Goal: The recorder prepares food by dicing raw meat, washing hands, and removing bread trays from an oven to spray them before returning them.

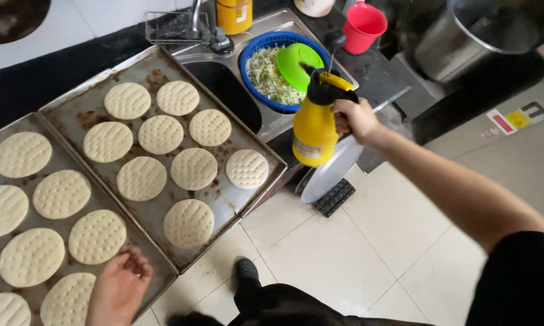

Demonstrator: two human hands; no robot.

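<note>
With the right hand (352, 118) wrapped around the handle of the yellow spray bottle (315, 124) at two o'clock of the nearer tray (257, 192), and the left hand (120, 287) resting open-fingered at seven o'clock on the other tray's (145, 250) edge, the misting of the dough rounds (193, 168) appears about to start, which would call for swinging the nozzle over them.

Two baking trays (67, 111) lie side by side on the surface, each carrying rows of dough rounds (193, 168). Behind the right tray is a sink (224, 84), with a basin (248, 66) of what looks like shredded vegetables just right of it. A spray bottle (314, 124) hangs right of the trays, over the floor (344, 253).
</note>
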